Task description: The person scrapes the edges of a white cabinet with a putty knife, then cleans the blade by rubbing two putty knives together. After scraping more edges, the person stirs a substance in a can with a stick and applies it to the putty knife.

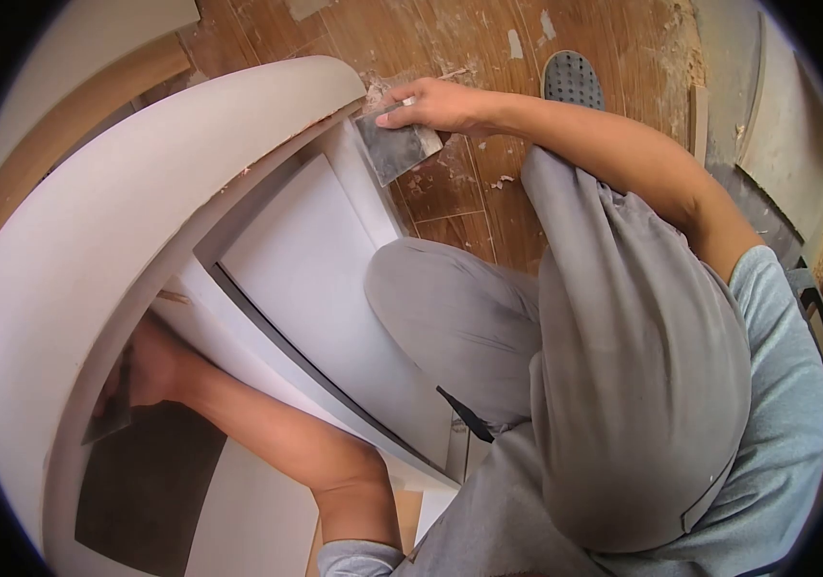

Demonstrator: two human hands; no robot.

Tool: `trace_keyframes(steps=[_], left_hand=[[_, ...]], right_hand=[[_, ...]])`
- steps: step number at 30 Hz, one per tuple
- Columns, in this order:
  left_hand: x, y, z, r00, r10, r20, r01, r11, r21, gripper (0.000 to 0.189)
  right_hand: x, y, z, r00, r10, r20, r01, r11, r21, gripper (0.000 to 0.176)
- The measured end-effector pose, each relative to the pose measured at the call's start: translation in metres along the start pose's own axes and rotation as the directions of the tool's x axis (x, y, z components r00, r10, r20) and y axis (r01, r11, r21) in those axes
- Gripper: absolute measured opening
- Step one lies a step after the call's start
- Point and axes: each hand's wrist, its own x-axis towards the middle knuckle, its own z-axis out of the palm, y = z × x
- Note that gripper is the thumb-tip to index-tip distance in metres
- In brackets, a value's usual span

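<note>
A white piece of furniture (161,173) with a wide curved rim lies in front of me. My right hand (440,104) pinches a flat metal scraper (397,144) beside the end of the rim, thumb on top of the blade. Whitish residue shows along the scraper's edge. My left hand (153,361) reaches into a shadowed compartment beneath the rim, its fingers closed around a dark, flat scraper blade (111,409). Part of that hand is in shade. Between my hands is a recessed white panel (305,260) with a dark strip along one side.
My knee (430,279) is close against the furniture. The wooden floor (450,207) carries white flakes and smears. A dark perforated shoe (573,79) is at the top. A curved wooden piece (75,115) lies behind the furniture; pale boards (786,144) stand at the right.
</note>
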Motion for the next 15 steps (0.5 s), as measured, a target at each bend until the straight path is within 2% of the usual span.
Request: trace_keyframes(steps=[1,2,3,5,6,8,10,11,12,13,14,15], left_hand=[[-0.002,0.003,-0.005,0.97,-0.225,0.095,0.232,0.97,-0.068,0.018],[-0.003,0.007,-0.007,0.881,-0.427,0.201,0.454,0.885,-0.109,0.022],[-0.003,0.008,-0.005,0.883,-0.425,0.201,0.45,0.887,-0.1,0.022],[-0.004,0.008,-0.001,0.946,-0.324,0.0,0.323,0.943,-0.084,0.019],[-0.005,0.001,0.004,0.949,-0.317,0.003,0.316,0.946,-0.075,0.019],[-0.007,-0.018,0.011,0.985,-0.163,-0.059,0.165,0.986,0.025,0.019],[-0.007,-0.039,0.017,0.994,-0.004,-0.109,0.018,0.992,0.127,0.021],[-0.007,-0.042,0.017,0.989,0.076,-0.13,-0.051,0.982,0.18,0.023],[-0.002,-0.019,0.004,0.989,0.078,-0.129,-0.054,0.982,0.18,0.023],[0.007,0.024,-0.018,0.961,-0.211,0.178,0.201,0.977,0.072,0.04],[0.011,0.048,-0.03,0.765,-0.425,0.485,0.46,0.886,0.05,0.061],[0.01,0.052,-0.031,0.808,-0.402,0.432,0.423,0.905,0.051,0.058]], right_hand=[[0.004,0.006,0.0,0.999,-0.008,-0.036,0.009,0.999,0.033,0.041],[0.009,0.01,0.0,0.997,-0.016,-0.069,0.02,0.998,0.066,0.04],[0.005,0.005,0.003,0.998,-0.02,-0.06,0.024,0.997,0.068,0.04],[-0.011,-0.007,0.009,0.984,0.012,0.177,-0.037,0.99,0.138,0.037],[-0.015,-0.012,0.013,0.982,0.008,0.188,-0.034,0.99,0.136,0.037],[-0.023,-0.02,0.019,0.97,-0.01,0.245,-0.019,0.993,0.118,0.039],[-0.026,-0.025,0.02,0.974,0.017,0.226,-0.032,0.997,0.063,0.037],[-0.023,-0.022,0.019,0.978,0.019,0.207,-0.033,0.997,0.066,0.034],[-0.021,-0.018,0.018,0.982,0.02,0.187,-0.033,0.997,0.07,0.032],[-0.018,-0.012,0.016,0.982,0.02,0.189,-0.033,0.997,0.069,0.032],[-0.015,-0.005,0.013,0.987,-0.001,0.162,-0.002,1.0,0.014,0.03],[-0.012,0.0,0.01,0.99,-0.022,0.137,0.028,0.999,-0.043,0.027]])
